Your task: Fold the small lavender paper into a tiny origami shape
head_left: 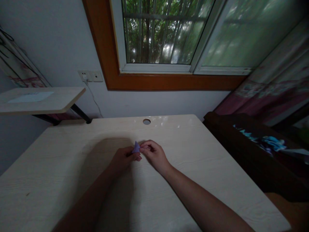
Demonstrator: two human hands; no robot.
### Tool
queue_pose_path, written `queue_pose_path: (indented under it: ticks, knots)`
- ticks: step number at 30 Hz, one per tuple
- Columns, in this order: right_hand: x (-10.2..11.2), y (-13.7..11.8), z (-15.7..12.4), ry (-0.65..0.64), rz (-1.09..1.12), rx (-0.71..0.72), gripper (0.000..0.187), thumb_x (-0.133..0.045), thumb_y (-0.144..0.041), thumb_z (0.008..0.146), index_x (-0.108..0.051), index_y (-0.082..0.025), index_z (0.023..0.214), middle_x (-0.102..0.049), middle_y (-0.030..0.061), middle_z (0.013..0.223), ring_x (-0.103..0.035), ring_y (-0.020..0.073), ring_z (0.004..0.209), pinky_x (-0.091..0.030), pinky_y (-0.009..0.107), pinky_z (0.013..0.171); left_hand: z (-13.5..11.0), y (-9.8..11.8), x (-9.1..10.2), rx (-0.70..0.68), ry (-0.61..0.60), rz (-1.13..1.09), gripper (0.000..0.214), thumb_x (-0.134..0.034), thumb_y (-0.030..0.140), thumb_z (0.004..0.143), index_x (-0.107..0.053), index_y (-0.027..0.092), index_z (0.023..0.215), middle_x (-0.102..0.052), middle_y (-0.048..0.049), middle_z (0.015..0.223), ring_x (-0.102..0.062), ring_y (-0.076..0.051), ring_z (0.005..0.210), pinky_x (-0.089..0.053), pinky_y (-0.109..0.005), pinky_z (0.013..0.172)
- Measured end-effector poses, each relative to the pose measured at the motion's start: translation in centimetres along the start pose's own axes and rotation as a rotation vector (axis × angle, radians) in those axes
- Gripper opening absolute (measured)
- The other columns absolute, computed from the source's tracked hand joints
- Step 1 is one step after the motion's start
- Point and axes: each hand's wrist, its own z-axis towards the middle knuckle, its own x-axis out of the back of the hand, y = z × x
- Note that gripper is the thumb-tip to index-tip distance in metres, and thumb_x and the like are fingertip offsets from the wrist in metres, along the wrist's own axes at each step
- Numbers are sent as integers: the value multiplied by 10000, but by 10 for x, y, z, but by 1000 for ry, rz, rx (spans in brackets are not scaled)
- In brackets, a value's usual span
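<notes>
A small folded piece of purple paper (136, 147) is pinched between both hands over the middle of a pale wooden desk (72, 167). My left hand (125, 158) grips it from the lower left with fingers closed. My right hand (153, 153) holds its right side, fingertips curled together on the paper. Most of the paper is hidden by the fingers.
A round cable hole (146, 121) sits at the desk's far edge. A smaller side table (41, 100) stands at the back left, below a wall socket (90, 76). A dark wooden piece of furniture (256, 151) runs along the right. A window (166, 35) is ahead.
</notes>
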Motion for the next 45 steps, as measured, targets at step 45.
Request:
queue_pose_path:
  ticks: [45]
  knots:
    - [-4,6,1,-57,87,-65,225,-736,-333,801,-600,-207,929,-659,8,812,-617,144,740,-479,285,713,2,-1,-1,39,-16,42,290,-628,411,812,-711,140,751,-756,-56,724,-691,-201,689,-496,-270,666]
